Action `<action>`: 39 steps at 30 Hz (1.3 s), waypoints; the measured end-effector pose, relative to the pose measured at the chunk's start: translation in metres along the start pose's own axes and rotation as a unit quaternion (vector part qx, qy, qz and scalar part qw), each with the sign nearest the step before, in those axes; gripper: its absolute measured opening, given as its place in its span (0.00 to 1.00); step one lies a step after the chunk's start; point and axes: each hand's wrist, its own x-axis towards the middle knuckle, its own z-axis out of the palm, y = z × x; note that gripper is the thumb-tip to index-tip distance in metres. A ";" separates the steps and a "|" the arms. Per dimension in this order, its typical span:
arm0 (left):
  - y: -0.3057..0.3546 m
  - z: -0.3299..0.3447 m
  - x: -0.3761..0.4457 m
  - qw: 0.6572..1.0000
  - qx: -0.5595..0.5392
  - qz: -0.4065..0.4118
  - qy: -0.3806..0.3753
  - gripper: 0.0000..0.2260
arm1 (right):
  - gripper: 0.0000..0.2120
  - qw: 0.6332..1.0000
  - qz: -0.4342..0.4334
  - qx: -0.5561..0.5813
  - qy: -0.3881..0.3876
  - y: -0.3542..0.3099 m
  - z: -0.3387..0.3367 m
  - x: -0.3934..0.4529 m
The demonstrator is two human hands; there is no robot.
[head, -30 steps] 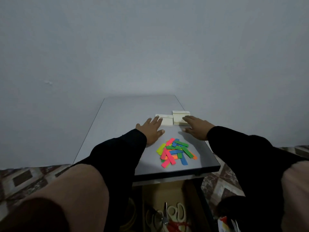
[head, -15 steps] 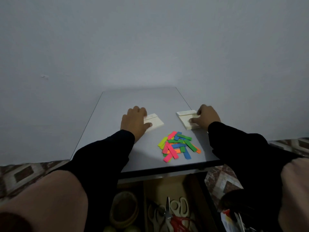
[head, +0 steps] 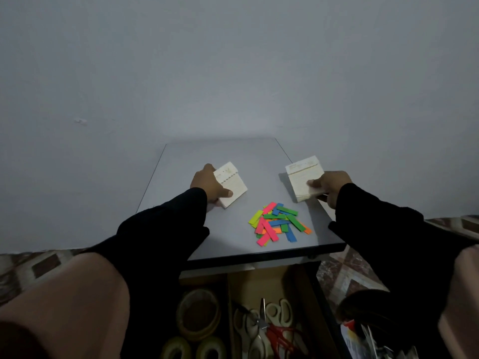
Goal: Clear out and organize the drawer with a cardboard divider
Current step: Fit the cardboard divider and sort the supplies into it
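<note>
Cardboard divider (head: 229,301) already splits the open wooden drawer (head: 269,281) at six o'clock. Each hand, left hand (head: 207,186) and right hand (head: 330,186), clamps a cream notepad block; bright paper strips (head: 278,222) await sorting.

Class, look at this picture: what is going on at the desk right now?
A person holds a pale notepad in each hand: the left hand grips one pad, the right hand the other, both over the desk. Colourful paper strips lie between them. Below, the open drawer holds tape rolls and scissors.
</note>
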 end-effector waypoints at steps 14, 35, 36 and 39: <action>0.012 -0.036 -0.139 0.962 -0.227 -0.058 -0.143 0.16 | 0.06 0.977 0.073 0.175 -0.099 0.012 -0.030 -0.134; -0.086 0.118 -0.291 0.950 -0.029 -0.170 -0.260 0.16 | 0.22 0.979 0.158 0.111 -0.070 0.098 -0.082 -0.228; -0.088 0.122 -0.293 0.952 -0.014 -0.167 -0.255 0.16 | 0.23 0.978 0.160 0.114 -0.068 0.101 -0.082 -0.227; -0.093 0.135 -0.293 0.953 0.004 -0.183 -0.241 0.17 | 0.29 0.980 0.141 0.129 -0.056 0.109 -0.084 -0.222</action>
